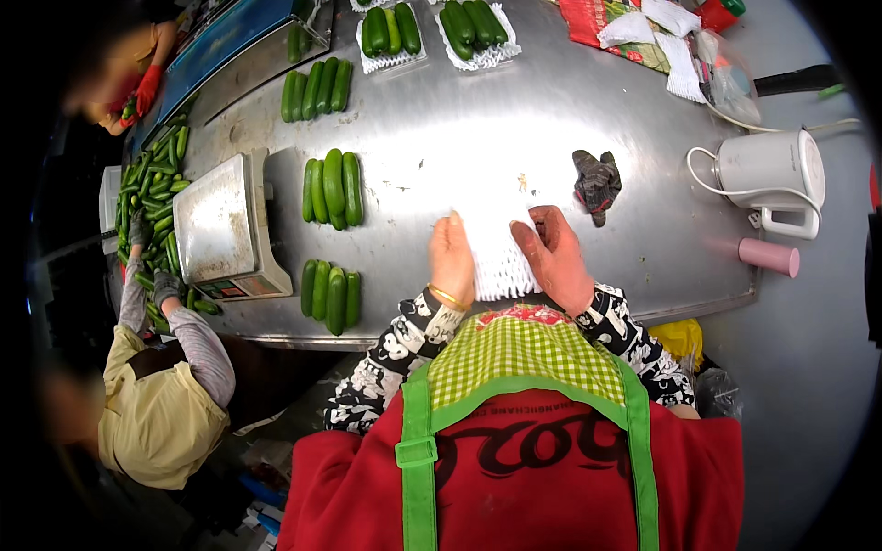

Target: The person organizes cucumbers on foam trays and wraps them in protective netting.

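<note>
A white foam net (499, 255) lies flat in front of my apron, over the near part of the steel table (441, 117). My left hand (453, 258), with a gold-coloured bangle at the wrist, holds its left edge. At its right edge, the thumb and fingers of my right hand (558, 258) pinch the mesh. Glare washes out the far end of the net. To the left are groups of green cucumbers or courgettes, one nearer (332, 296) and another (333, 189) beyond it. A dark knitted glove (597, 186) rests to the right of my hands.
A weighing scale (217, 220) stands left, beside a heap of green vegetables (155, 182) that a co-worker's gloved hands (165, 286) touch. Foam-lined trays (479, 31) of vegetables sit at the back. Rightward are a white electric kettle (768, 169) and a pink cylinder (768, 257).
</note>
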`<state>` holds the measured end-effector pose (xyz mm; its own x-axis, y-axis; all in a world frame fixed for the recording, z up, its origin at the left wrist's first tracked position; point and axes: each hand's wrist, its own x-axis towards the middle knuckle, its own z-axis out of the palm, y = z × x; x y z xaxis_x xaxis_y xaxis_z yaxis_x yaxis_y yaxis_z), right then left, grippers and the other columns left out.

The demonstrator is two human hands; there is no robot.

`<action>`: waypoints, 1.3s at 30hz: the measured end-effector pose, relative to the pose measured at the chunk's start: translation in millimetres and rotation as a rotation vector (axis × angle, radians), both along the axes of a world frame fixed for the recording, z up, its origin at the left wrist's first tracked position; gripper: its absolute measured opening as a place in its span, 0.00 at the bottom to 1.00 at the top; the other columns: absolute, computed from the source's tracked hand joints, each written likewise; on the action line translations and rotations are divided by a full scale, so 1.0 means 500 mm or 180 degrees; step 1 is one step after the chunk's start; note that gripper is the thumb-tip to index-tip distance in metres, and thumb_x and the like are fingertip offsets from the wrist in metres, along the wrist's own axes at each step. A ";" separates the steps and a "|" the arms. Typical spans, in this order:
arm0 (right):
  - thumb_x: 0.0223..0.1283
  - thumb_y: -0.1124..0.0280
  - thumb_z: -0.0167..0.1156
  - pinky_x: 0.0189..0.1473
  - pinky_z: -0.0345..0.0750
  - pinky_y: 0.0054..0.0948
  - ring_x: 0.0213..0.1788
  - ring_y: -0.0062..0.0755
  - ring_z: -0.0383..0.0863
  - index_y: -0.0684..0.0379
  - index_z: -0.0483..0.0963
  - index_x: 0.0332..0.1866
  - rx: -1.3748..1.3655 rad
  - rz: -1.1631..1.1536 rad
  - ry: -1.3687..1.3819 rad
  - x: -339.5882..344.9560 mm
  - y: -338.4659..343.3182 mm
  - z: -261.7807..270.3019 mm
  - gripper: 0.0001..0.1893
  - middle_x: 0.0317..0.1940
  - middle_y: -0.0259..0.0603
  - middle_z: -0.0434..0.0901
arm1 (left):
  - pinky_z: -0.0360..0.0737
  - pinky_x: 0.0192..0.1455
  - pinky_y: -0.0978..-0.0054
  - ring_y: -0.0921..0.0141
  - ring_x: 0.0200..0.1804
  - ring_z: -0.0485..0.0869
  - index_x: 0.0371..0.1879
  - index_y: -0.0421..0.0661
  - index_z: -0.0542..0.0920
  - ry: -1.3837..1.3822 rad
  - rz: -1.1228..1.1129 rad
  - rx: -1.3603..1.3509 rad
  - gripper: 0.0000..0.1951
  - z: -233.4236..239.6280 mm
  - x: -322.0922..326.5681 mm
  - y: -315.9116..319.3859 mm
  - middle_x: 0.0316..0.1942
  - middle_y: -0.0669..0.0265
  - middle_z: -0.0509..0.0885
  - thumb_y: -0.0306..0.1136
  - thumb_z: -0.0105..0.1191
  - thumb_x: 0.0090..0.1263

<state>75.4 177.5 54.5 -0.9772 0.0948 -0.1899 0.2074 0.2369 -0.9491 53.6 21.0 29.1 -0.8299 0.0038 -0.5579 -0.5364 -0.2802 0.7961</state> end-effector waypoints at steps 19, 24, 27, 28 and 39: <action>0.68 0.59 0.48 0.41 0.74 0.46 0.36 0.58 0.79 0.63 0.72 0.40 0.1467 -0.0750 0.0188 -0.013 0.053 -0.126 0.15 0.31 0.56 0.80 | 0.66 0.23 0.72 0.75 0.20 0.63 0.22 0.40 0.69 0.1366 0.0258 -0.2727 0.20 -0.091 -0.039 -0.119 0.15 0.69 0.67 0.41 0.44 0.76; 0.67 0.54 0.46 0.42 0.75 0.46 0.37 0.52 0.82 0.60 0.69 0.45 0.2341 0.0141 -0.0421 -0.032 -0.016 -0.106 0.18 0.32 0.52 0.82 | 0.72 0.28 0.58 0.50 0.22 0.72 0.29 0.38 0.70 0.1224 -0.0526 -0.3414 0.20 -0.108 -0.033 -0.060 0.19 0.47 0.74 0.44 0.43 0.75; 0.67 0.57 0.48 0.43 0.75 0.46 0.39 0.53 0.81 0.59 0.70 0.47 0.2187 -0.0038 -0.0334 -0.056 -0.015 -0.112 0.16 0.34 0.52 0.81 | 0.72 0.28 0.57 0.48 0.23 0.74 0.31 0.37 0.69 0.1236 -0.0459 -0.3466 0.19 -0.102 -0.052 -0.047 0.20 0.45 0.75 0.44 0.44 0.75; 0.67 0.57 0.49 0.43 0.75 0.45 0.40 0.52 0.81 0.60 0.69 0.48 0.2154 0.0039 -0.0469 -0.072 -0.012 -0.103 0.16 0.35 0.52 0.82 | 0.73 0.30 0.54 0.45 0.26 0.76 0.32 0.37 0.69 0.1156 -0.0408 -0.3272 0.18 -0.095 -0.065 -0.051 0.22 0.43 0.77 0.43 0.44 0.75; 0.62 0.50 0.52 0.54 0.71 0.44 0.53 0.54 0.75 0.67 0.66 0.56 0.2634 0.0354 -0.0125 -0.193 -0.020 -0.047 0.29 0.49 0.57 0.75 | 0.78 0.43 0.58 0.49 0.36 0.83 0.48 0.34 0.73 0.0957 -0.1048 -0.3660 0.23 -0.072 -0.169 -0.078 0.30 0.46 0.83 0.46 0.51 0.69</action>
